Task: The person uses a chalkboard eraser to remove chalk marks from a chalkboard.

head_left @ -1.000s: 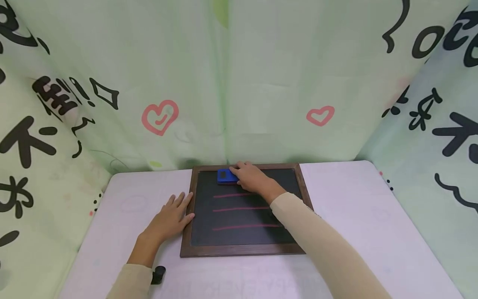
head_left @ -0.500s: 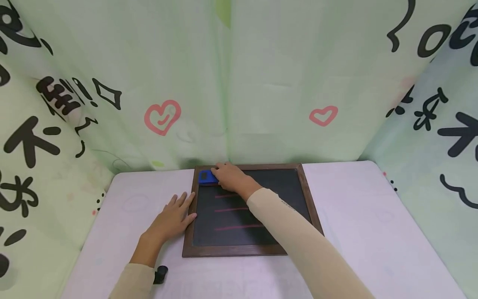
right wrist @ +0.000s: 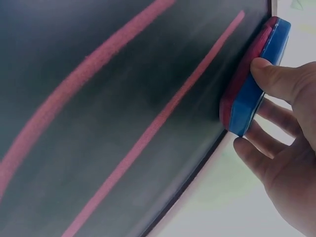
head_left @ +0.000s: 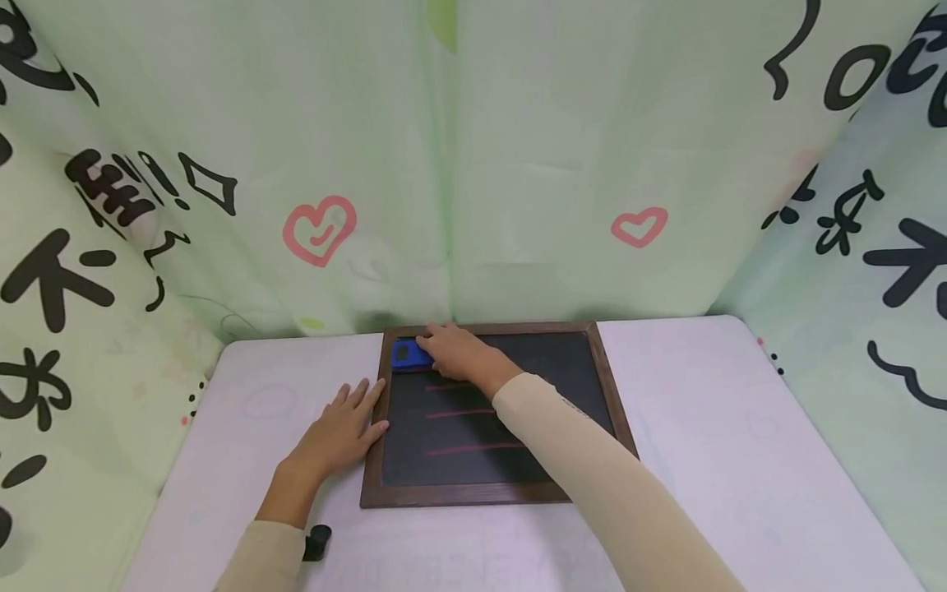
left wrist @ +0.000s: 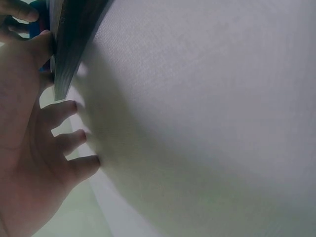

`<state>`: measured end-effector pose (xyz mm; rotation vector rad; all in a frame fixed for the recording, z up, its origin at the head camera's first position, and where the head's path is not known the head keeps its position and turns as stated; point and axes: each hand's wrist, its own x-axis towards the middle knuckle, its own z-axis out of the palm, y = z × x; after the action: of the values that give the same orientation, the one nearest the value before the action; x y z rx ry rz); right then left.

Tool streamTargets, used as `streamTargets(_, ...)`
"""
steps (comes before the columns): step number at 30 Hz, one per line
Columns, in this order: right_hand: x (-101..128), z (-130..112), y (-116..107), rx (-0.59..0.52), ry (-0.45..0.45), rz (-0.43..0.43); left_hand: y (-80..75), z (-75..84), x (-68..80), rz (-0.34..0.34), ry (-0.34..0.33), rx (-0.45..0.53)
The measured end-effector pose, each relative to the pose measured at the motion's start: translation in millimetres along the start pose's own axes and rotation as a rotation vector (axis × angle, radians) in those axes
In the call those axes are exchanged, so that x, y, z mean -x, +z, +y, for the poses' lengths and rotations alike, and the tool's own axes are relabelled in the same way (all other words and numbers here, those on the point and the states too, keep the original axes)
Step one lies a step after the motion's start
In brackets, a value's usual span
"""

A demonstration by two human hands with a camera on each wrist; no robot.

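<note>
Chalkboard (head_left: 518, 395) in a brown wooden frame lies flat on a pale worktop (head_left: 703, 427), with three red chalk lines (head_left: 462, 413) across it. The right hand (head_left: 455, 352) grips a blue eraser (head_left: 408, 355) between thumb and curled fingers, felt pressed to the board's far-left corner. The left hand (head_left: 336, 432) rests flat, fingers straight, touching the frame's left edge. Wiping well likely means keeping the felt flat, pressure even, strokes overlapping, and the left hand bracing the frame against sliding.

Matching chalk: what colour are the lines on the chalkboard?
Pinkish red lines on the chalkboard, clearest in the right wrist view.
</note>
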<state>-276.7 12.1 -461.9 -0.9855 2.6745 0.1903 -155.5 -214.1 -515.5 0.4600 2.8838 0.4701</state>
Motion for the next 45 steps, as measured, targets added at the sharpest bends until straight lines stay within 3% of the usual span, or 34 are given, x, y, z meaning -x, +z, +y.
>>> streamTargets(14,20,23,5,-0.132,0.028,-0.034,-1.4,1.5,0.4,0.011,0.007,0.019)
streamTargets(34,79,99,34,-0.255,0.09,0.077,-3.0,1.4,-0.8,0.012,0.02,0.007)
streamTargets(45,114,140,50,-0.284,0.111,0.197,-0.6,-0.8,0.5,0.021,0.019,0.01)
